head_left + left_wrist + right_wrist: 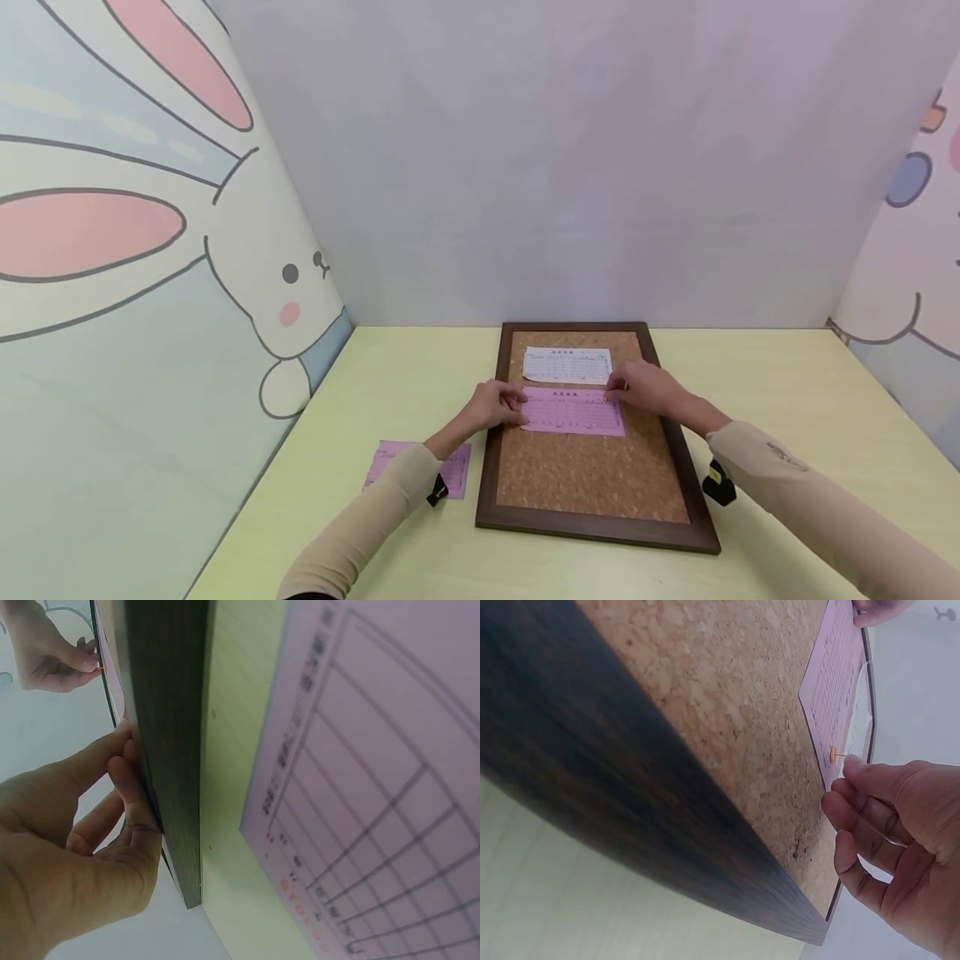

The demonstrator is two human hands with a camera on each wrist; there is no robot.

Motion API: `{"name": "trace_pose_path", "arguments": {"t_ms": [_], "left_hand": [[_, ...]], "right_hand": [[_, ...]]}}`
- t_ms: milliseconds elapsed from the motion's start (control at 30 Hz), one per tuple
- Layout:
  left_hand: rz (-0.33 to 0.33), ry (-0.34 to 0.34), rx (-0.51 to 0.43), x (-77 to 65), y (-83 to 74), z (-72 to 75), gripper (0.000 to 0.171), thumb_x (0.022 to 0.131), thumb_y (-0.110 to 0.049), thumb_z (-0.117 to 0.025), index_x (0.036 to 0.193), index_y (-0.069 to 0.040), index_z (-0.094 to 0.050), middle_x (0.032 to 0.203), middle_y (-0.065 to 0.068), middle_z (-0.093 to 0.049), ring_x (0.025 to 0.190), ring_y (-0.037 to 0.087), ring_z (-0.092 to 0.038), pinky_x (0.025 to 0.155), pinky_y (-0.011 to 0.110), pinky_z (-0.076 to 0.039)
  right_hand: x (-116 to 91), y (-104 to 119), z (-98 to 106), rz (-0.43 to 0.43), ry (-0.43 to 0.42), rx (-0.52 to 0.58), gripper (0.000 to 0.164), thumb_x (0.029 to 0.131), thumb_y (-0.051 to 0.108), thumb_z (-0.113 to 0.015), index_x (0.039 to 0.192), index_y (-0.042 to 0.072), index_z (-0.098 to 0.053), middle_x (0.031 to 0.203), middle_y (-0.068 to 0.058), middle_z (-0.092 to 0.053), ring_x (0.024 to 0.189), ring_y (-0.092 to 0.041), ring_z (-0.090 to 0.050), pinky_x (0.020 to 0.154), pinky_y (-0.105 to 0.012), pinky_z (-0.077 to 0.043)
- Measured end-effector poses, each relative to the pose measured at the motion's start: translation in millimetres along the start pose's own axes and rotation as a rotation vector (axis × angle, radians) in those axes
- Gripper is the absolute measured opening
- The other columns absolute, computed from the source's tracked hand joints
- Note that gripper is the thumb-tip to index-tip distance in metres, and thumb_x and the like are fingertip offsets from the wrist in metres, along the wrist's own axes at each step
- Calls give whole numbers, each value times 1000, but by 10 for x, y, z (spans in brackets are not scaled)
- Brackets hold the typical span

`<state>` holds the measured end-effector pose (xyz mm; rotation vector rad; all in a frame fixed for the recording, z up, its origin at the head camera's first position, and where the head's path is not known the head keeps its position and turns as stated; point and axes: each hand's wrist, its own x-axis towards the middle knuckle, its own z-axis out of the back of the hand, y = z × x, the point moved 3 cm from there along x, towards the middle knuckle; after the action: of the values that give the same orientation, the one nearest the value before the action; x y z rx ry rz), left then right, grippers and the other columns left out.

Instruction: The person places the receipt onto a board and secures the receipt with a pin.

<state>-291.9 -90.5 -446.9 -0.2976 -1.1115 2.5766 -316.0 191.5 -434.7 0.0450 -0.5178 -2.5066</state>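
A pink printed form (pixel 570 412) lies on a cork board (pixel 585 479), just below a white printed form (pixel 567 366). My left hand (pixel 491 406) rests at the pink form's left edge, thumb and forefinger apart and touching the paper. In the left wrist view the left hand (pixel 97 832) reaches over the board's dark frame (pixel 169 750). Near the form's upper right corner, my right hand (pixel 641 387) pinches a small orange push pin (pixel 833 754). Its thin needle points towards the thumb of the right hand (pixel 900 832), and its head is over the pink form.
Another pink form (pixel 455 471) lies on the pale yellow table (pixel 420 367) left of the board, partly under the left forearm. The board's brown wooden frame (pixel 600 528) forms a raised edge. A grey wall (pixel 540 167) stands behind the table.
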Motion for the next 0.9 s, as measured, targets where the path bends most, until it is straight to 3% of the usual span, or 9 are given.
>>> {"name": "trace_pose_path", "arguments": {"t_ms": [233,500,767,900], "left_hand": [[-2,-3,-9,-13,18,-2,29,82,-4,-84,109,4,-75,84,12,-72,61,5,-55,56,17,-44],[-7,0,-24,-1,27,-6,29,82,-4,-84,108,4,-75,85,14,-73,59,5,-55,55,17,-44],[-5,-7,-36,5,40,-12,29,81,-3,-85,108,4,-75,83,12,-73,60,5,-55,55,18,-44],[-4,-1,-34,2,41,-14,30,81,-4,-85,108,4,-75,85,13,-73,61,6,-55,56,18,-43]], "right_hand": [[-14,6,-74,33,-21,-2,6,92,14,-76,90,9,-79,84,0,-76,67,-7,-52,62,-24,-45],[-9,25,-98,9,-1,53,11,94,17,-74,89,9,-77,72,4,-67,59,-6,-47,54,-21,-35],[20,16,-99,48,-1,123,12,92,19,-75,87,8,-77,68,6,-60,58,-6,-43,53,-20,-30],[36,-10,-125,-2,-22,84,13,90,22,-77,86,9,-78,67,6,-61,59,-6,-43,53,-21,-30]]}}
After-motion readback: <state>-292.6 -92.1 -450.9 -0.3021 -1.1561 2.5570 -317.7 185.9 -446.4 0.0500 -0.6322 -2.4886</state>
